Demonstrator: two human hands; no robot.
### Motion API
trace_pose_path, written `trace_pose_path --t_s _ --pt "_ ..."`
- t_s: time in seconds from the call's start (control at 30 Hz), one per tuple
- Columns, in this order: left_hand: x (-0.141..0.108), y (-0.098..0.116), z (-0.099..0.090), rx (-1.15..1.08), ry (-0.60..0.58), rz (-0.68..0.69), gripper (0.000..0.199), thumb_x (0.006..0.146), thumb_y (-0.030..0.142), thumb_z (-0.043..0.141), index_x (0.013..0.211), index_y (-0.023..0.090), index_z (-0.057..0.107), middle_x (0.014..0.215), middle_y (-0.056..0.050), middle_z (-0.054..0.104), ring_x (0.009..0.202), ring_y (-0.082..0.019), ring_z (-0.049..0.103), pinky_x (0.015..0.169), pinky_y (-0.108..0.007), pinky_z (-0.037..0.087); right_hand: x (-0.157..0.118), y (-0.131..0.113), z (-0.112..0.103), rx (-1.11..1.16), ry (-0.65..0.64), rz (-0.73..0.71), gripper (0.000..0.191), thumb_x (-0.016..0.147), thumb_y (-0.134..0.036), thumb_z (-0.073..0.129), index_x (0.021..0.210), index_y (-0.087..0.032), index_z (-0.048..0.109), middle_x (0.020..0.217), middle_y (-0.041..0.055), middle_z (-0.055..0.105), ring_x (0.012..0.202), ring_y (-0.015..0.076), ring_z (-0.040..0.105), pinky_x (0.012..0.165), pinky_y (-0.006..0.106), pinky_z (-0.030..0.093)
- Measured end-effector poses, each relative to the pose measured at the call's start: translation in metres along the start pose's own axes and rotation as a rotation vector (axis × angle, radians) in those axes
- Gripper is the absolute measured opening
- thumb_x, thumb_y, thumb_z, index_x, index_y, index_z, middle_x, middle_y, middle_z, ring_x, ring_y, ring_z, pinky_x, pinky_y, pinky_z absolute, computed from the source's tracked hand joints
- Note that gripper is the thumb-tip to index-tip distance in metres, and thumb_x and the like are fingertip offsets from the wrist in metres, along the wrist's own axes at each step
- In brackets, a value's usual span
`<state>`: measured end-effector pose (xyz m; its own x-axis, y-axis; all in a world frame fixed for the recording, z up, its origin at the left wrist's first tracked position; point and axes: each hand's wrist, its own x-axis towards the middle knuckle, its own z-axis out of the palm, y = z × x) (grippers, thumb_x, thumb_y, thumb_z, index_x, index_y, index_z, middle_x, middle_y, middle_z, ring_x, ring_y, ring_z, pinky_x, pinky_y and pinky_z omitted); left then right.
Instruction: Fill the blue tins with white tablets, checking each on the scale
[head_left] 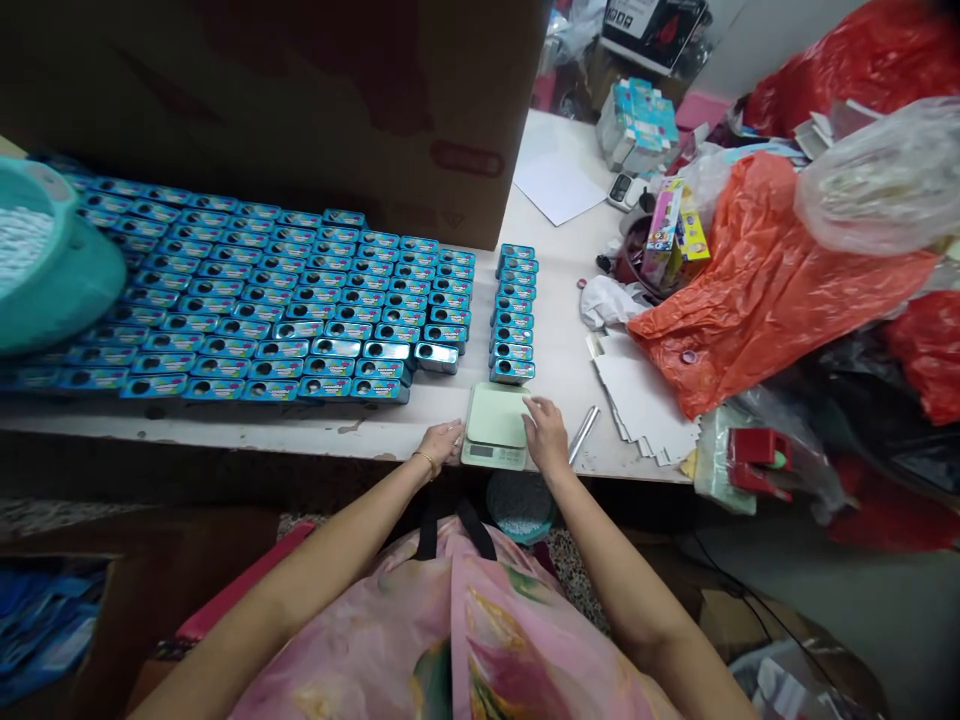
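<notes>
While resting on the pale green plate of a digital scale point(495, 425), the fingers point(534, 408) of the right hand point(546, 435) sitting together and slightly curled, clamping nothing. Lying just left of the scale, on the front edge of the white surface point(559, 350), the left hand point(441, 445), its fingers point(453, 434) together and gripping nothing, a thin gold bracelet point(425, 460) circling the wrist.

Stretching away beyond and left of the left-hand fingers, a large block of blue printed tins point(247, 310) lying in tight rows, each showing a dark round opening, the corner tin closest to those fingers showing a paler, silvery face point(436, 358). Standing just ahead of the right-hand fingers, a single narrow column of matching blue tins point(514, 315), set apart from the block and running away from the scale.

Lying just right of the right-hand fingers, a slim metal tube point(583, 435), and further right, a stack of white cut card point(645, 400) partly under a crumpled orange plastic bag point(772, 290). Sitting below the fingers, past the surface's front edge, a round teal bowl of grey granules point(519, 505). Leaning over the far left of the tins, well left of the fingers, a teal basin of small white pieces point(45, 270). Rising well beyond the fingers, behind the tins, the brown wall of a cardboard box point(262, 100).
</notes>
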<state>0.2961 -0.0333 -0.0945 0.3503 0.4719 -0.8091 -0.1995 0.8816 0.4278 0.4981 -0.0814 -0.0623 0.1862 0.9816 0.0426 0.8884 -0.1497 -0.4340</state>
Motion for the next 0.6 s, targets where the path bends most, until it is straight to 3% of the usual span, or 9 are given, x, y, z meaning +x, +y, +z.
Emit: trace_pose_path --t_s 0.1,0.23,0.33,0.43,0.6 --pt "-0.021 0.012 -0.012 -0.002 0.038 0.073 0.024 0.067 0.023 0.066 0.088 0.013 0.058 0.048 0.006 0.044 0.034 -0.001 0.032 0.031 -0.011 0.01 0.047 -0.019 -0.007 -0.206 0.02 -0.135 0.032 0.086 -0.025 0.042 0.116 -0.026 0.05 0.127 0.0084 0.043 0.109 0.023 0.039 0.085 0.038 0.036" --pt "-0.06 0.018 -0.03 -0.064 -0.045 0.063 0.028 0.07 0.02 0.063 0.097 0.012 0.059 0.056 0.003 0.046 0.04 -0.002 0.038 0.03 -0.01 0.019 0.085 -0.025 -0.011 -0.352 -0.06 -0.273 0.022 0.087 -0.02 0.04 0.096 -0.021 0.06 0.13 0.0083 0.04 0.112 0.0246 0.034 0.084 0.039 0.031" --pt "-0.084 0.017 -0.044 -0.174 -0.082 0.015 0.026 0.074 0.017 0.059 0.1 0.013 0.057 0.058 0.004 0.045 0.04 -0.002 0.039 0.028 -0.009 0.022 0.08 -0.023 -0.028 -0.38 -0.03 -0.341 0.025 0.087 -0.015 0.036 0.097 -0.02 0.058 0.128 0.0088 0.042 0.113 0.024 0.034 0.088 0.04 0.027" --pt "-0.099 0.015 -0.053 -0.299 -0.116 -0.032 0.02 0.078 0.015 0.054 0.097 0.012 0.056 0.058 0.003 0.047 0.04 -0.002 0.04 0.027 -0.01 0.026 0.059 -0.027 -0.049 -0.387 0.008 -0.392 0.027 0.087 -0.013 0.035 0.103 -0.02 0.056 0.126 0.0084 0.044 0.114 0.0236 0.033 0.094 0.041 0.022" --pt "-0.104 0.018 -0.044 -0.445 -0.14 -0.127 0.014 0.083 0.018 0.046 0.086 0.011 0.058 0.068 -0.006 0.06 0.05 -0.008 0.055 0.038 -0.016 0.044 0.027 -0.042 -0.052 -0.334 -0.132 -0.489 0.026 0.084 -0.01 0.039 0.1 -0.02 0.057 0.123 0.0096 0.046 0.11 0.0227 0.037 0.096 0.043 0.022"
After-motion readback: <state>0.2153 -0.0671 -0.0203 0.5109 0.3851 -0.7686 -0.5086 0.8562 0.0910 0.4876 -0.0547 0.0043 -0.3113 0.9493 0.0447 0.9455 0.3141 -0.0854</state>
